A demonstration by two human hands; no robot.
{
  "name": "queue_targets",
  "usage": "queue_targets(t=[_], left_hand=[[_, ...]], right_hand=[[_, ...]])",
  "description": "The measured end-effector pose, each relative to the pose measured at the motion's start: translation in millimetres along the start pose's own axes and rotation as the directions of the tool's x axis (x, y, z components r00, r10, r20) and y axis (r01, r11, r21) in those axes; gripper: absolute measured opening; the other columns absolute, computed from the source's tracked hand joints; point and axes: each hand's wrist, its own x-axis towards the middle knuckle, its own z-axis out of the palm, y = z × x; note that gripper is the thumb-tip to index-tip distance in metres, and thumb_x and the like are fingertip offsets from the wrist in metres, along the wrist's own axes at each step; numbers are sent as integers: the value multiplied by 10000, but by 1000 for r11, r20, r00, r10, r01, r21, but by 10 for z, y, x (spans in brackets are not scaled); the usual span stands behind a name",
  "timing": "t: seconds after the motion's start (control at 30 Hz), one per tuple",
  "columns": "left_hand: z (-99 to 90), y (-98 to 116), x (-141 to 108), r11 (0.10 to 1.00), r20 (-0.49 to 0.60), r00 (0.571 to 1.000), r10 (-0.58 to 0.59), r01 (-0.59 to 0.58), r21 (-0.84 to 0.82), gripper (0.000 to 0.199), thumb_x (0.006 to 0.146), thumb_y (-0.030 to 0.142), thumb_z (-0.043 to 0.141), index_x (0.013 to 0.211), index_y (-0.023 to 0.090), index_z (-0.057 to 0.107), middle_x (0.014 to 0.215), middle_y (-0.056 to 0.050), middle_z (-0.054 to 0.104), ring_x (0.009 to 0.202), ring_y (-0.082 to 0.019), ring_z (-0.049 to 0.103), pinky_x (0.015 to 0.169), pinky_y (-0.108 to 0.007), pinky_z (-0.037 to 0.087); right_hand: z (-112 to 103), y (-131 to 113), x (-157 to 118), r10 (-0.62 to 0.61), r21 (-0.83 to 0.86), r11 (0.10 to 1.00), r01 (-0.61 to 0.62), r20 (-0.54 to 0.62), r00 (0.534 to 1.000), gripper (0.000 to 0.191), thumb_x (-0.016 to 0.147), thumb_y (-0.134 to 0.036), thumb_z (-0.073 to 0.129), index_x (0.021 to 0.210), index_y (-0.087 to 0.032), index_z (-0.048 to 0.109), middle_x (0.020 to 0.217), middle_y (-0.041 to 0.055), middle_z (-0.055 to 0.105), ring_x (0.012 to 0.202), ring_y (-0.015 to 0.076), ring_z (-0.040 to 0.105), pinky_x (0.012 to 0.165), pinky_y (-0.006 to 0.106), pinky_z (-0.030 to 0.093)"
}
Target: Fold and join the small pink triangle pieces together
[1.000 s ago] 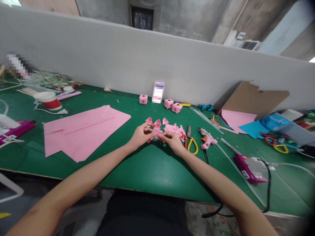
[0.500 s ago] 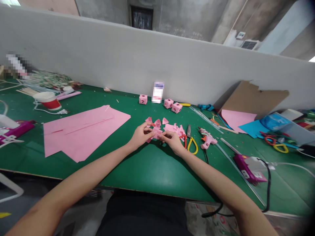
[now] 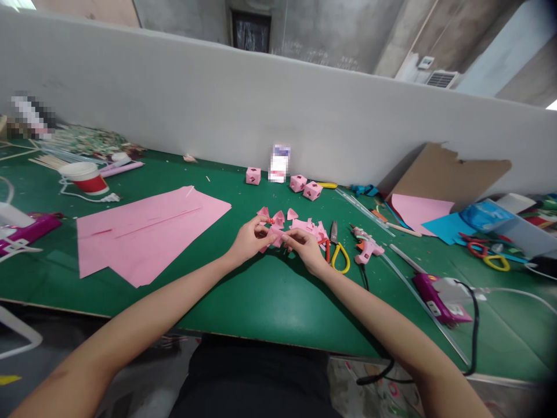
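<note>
Between my two hands is a small piece of pink paper, pinched at both sides just above the green table. My left hand has its thumb and fingers closed on the left side. With thumb and fingertips, my right hand grips the right side. Folded pink paper pieces lie right behind the fingers, partly hidden by them. Small cut pink paper pieces are heaped beyond my right hand. Scissors with red and yellow handles lie beside that hand.
Pink paper cubes and a phone stand near the partition. Large pink sheets lie at left, near a paper cup. Rightward are a pink glue gun with a black cord, a purple power strip and cardboard.
The pink paper piece has shifted and turned slightly between my fingers, and my right fingertips have moved a little. Everything else stays in place.
</note>
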Motion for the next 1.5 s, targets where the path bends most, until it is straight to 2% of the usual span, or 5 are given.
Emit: queue_targets(t=[0.27,0.47,0.87,1.1,1.5], left_hand=[[7,34,-21,1000,19,1000,1,-2,19,395,742,321,680,1070,164,525,650,39,624,521,-98,551,592,-235,443],[2,14,-11,1000,17,1000,6,-7,26,388,745,308,667,1075,163,524,631,49,610,525,-98,547,595,-231,440],[9,63,-35,995,-24,1000,9,-6,97,401,732,265,669,1089,160,517,644,45,630,539,-97,545,668,-252,453],[5,31,-15,992,-49,997,61,-55,115,393,732,271,664,1084,155,533,635,48,627,619,-117,589,701,-254,463],[17,33,-45,972,-45,996,81,-69,226,399,743,277,643,1110,170,528,723,11,688,696,-148,637,777,-280,478]], right_hand=[[-3,-26,-11,9,21,1000,-9,2,1000,324,708,-486,742,716,-184,625,648,-10,607,540,92,517,535,232,445],[5,-35,-9,5,48,999,-5,-2,1000,311,711,-463,744,808,-186,642,678,-13,617,547,88,532,516,213,451],[-6,8,-16,14,114,993,-13,-5,1000,290,737,-458,724,787,-196,609,663,-25,570,571,97,552,464,193,466],[-12,30,-6,38,207,978,-31,-29,999,305,776,-496,666,819,-200,605,783,1,593,636,110,588,459,193,482],[28,14,-11,-13,14,1000,13,7,1000,304,800,-490,638,853,-204,550,664,-25,568,548,109,563,469,221,486]])
